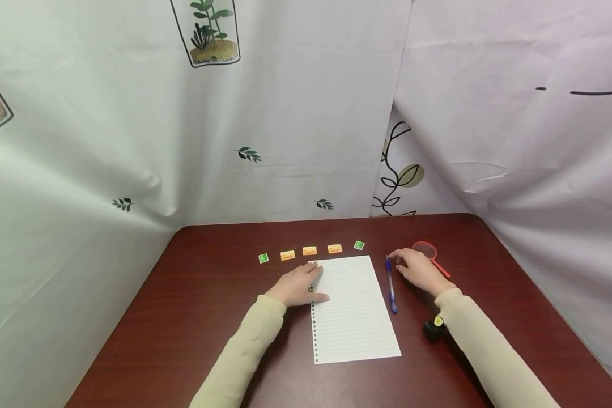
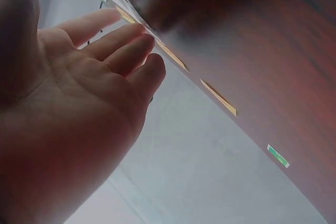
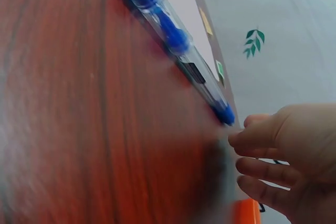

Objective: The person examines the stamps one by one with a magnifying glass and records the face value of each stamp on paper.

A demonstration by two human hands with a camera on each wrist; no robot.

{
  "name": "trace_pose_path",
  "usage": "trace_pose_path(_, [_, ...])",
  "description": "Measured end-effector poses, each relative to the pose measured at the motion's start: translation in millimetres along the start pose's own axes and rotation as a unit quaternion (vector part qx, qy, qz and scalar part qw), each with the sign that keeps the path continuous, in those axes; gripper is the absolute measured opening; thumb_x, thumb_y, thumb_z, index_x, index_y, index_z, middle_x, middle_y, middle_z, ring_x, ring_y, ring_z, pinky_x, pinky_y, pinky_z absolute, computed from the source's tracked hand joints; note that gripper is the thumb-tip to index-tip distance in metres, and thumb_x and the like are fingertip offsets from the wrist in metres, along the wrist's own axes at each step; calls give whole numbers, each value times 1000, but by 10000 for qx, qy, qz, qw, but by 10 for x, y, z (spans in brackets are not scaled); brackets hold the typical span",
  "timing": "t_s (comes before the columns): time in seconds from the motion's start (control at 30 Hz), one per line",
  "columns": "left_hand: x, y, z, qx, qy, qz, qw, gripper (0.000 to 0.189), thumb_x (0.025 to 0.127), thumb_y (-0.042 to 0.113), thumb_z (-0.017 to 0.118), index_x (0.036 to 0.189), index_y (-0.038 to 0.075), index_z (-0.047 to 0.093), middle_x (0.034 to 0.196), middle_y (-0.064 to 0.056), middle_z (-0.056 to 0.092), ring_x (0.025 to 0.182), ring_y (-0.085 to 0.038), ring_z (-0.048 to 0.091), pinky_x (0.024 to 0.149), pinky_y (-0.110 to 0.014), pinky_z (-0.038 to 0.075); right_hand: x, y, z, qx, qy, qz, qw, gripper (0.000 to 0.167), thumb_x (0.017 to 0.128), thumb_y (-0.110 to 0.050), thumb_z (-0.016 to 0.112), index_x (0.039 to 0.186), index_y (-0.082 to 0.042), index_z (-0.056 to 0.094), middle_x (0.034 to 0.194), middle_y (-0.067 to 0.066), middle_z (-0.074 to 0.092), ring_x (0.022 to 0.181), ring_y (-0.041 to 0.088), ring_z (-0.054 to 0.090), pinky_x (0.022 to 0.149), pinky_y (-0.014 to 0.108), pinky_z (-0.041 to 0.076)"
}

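A ruled loose-leaf sheet (image 1: 356, 317) with holes down its left edge lies on the table, faint writing near its top. My left hand (image 1: 297, 285) rests on the sheet's upper left edge, fingers and thumb spread; in the left wrist view the left palm (image 2: 73, 87) shows nothing held. To the right of the paper lies a blue clear-barrelled pen (image 1: 390, 286). My right hand (image 1: 417, 269) is just beside the pen's upper end, fingers loosely bent. The right wrist view shows the pen (image 3: 181, 51) apart from the right hand (image 3: 283, 161), which holds nothing.
A red-rimmed magnifying glass (image 1: 425, 249) lies beyond the right hand, partly hidden by it. Behind the paper runs a row of small stamp-like pieces, orange ones (image 1: 309, 250) between two green ones (image 1: 263, 258). A small black object (image 1: 431, 330) is by the right sleeve. Patterned curtains surround the table.
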State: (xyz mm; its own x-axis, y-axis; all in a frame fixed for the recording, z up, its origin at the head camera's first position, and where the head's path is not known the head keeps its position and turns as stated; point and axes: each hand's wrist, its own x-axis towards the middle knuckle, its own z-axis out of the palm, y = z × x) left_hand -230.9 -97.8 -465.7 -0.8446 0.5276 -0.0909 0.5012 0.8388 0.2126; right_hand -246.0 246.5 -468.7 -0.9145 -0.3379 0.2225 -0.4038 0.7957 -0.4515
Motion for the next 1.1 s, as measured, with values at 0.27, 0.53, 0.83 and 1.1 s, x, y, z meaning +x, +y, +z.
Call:
trace_pose_path(0.27, [-4,14,-15,-69,-65,-27,10000,82,89,54,72,151,5,47,157,-15,40,144,-30,39,109,-44,42,28,-27,54,-54,-152,-22,9999,29,91,8,65,118,2,69,100,12,65,91,27,62,81,47,54])
trace_pose_path(0.53, [10,25,0,-118,-161,-57,9998,81,90,54,71,151,7,48,158,-13,39,145,-29,37,111,-44,40,68,-54,86,-10,-371,-9,9993,29,92,6,63,119,-2,71,103,11,64,94,26,62,84,47,54])
trace_pose_path(0.83, [5,28,8,-177,-150,-55,9997,80,90,54,70,151,7,48,159,-13,38,146,-29,37,111,-44,40,108,-56,75,4,-505,-205,9985,23,91,5,64,108,-4,76,97,6,62,86,21,60,81,43,52])
trace_pose_path(1.1, [3,12,17,-192,-192,-71,9996,80,90,56,69,151,8,47,159,-12,37,146,-28,36,111,-44,39,135,-111,76,195,-743,-60,9970,17,92,2,67,108,0,73,96,8,61,87,22,60,80,43,53])
